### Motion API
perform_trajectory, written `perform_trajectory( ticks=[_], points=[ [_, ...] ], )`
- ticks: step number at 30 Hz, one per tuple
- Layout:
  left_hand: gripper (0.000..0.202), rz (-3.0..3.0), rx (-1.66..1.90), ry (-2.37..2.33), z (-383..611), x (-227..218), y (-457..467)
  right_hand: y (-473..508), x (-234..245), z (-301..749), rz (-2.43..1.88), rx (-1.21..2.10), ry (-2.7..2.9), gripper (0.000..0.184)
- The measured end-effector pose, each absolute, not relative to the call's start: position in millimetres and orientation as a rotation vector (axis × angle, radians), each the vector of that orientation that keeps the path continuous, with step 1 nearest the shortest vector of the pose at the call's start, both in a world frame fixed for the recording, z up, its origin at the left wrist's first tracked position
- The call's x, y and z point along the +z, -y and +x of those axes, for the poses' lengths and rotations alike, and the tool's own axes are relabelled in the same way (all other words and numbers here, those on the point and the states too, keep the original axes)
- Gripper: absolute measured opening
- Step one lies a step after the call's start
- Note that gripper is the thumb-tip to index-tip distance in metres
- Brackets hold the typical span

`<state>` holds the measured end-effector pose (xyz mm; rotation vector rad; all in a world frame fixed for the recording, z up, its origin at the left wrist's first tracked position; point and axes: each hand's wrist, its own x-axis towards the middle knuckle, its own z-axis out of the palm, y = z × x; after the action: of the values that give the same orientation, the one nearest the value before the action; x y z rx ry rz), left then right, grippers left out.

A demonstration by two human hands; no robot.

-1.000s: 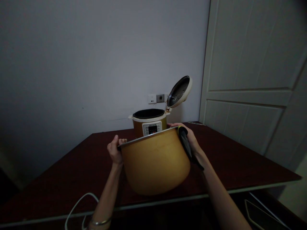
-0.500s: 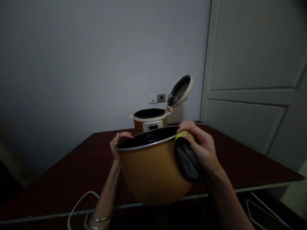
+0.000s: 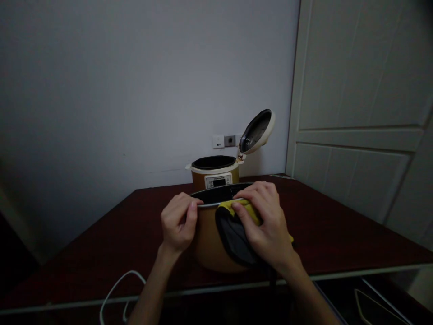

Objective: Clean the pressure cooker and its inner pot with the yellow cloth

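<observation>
Inner pot [image 3: 207,237]: sitting between both grips, over the bench [image 3: 338,225]. Left grip [image 3: 177,221] pinching its rim. Right grip [image 3: 267,225] clasping scouring sponge [image 3: 235,237], pressing it against the outer wall. Rice cooker [image 3: 214,174] standing beyond grips, lid [image 3: 257,131] open.

A plain room in a home: an electric rice cooker [image 3: 214,174] stands open on a dark red wooden table [image 3: 338,225], with wall sockets [image 3: 223,141] just behind it, a white panelled door [image 3: 355,90] to its right, and a matching gold inner pot [image 3: 208,243] and cleaning cloth [image 3: 235,239] in front.
</observation>
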<state>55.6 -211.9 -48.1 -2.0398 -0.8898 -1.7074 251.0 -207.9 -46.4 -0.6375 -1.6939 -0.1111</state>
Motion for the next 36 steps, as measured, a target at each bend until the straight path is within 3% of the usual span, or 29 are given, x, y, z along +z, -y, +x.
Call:
perform_trajectory(
  ticks=[3,8,17,28,36],
  points=[
    [0.025,-1.97,-1.606,1.038,64,-48,212,205,-50,245,-0.675,-0.158,1.693,0.007],
    [0.046,-1.863,-1.678,1.205,70,-48,193,198,-58,233,-0.742,-0.183,1.709,0.009],
    [0.045,-1.67,-2.007,1.359,58,-55,183,208,-56,223,-0.733,-0.534,1.439,0.024],
    [0.045,-1.692,-2.07,1.277,50,-64,183,211,-88,224,-0.589,-0.4,1.635,0.023],
    [0.046,-1.654,-2.075,1.217,43,-60,193,178,-87,253,-0.561,0.048,1.394,0.014]
  ],
)
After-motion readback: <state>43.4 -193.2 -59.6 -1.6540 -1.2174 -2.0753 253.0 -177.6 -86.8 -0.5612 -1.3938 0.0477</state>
